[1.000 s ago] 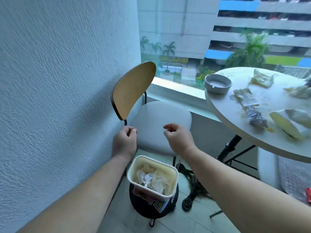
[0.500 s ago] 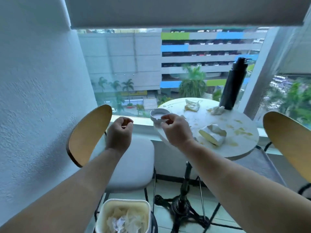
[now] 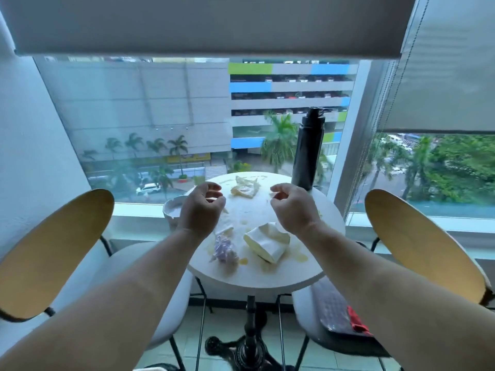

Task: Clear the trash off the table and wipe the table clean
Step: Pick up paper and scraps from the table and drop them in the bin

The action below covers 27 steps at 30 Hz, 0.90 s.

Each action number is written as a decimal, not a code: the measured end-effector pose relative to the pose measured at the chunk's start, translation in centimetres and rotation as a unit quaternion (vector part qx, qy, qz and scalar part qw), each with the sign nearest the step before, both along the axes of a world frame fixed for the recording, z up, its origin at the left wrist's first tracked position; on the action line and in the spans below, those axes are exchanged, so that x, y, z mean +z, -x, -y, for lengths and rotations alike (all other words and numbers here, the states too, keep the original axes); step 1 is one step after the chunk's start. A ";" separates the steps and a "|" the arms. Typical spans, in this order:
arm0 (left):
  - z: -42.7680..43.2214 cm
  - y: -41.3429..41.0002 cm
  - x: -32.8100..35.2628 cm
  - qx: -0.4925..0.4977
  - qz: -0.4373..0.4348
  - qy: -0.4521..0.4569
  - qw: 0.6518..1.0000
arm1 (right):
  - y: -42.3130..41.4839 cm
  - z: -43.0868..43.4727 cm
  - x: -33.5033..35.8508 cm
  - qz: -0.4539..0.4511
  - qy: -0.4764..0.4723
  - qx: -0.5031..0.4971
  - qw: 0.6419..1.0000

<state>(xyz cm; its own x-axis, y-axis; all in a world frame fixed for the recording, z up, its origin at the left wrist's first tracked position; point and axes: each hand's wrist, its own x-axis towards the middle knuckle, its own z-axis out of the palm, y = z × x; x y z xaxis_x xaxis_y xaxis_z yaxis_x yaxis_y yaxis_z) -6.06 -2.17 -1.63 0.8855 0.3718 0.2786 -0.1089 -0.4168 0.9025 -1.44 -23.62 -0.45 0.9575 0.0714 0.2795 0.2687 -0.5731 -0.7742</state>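
hands: left hand (image 3: 202,207) and right hand (image 3: 292,207) loosely curled, nothing in them, over the table (image 3: 254,279)
trash: 3 wrappers (image 3: 267,242) lying mid-table among spills
handling: probably light, crinkly, greasy; pinch a raised fold

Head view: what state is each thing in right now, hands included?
left hand: above the table, fingers loosely curled, empty.
right hand: above the table, fingers loosely curled, nothing visibly held.
table: stained, trash on it.
black bottle: upright, capped.
white packet: lying on the table, untouched.
plastic wrapper: crumpled, beside the packet.
paper wrapper: crumpled, far side.
ashtray: upright, left edge.
roller blind: partly lowered.
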 end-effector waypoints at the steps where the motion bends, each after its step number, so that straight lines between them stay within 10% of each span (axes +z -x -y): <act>1: 0.5 -0.7 -0.4 -0.008 -0.015 -0.008 1.000 | -0.8 0.7 -0.4 -0.004 0.004 -0.002 1.000; 9: 1.1 -4.8 -1.5 -0.102 -0.244 -0.363 0.894 | -6.4 2.1 -3.1 -0.058 0.022 -0.003 0.998; 16: 0.3 -8.7 -2.1 -0.133 -0.252 -0.467 0.837 | -10.7 1.3 -3.7 -0.076 0.083 -0.040 0.993; 27: -1.2 -16.6 -2.4 -0.091 -0.095 -0.366 0.921 | -14.6 0.4 -5.7 -0.093 0.177 -0.024 0.980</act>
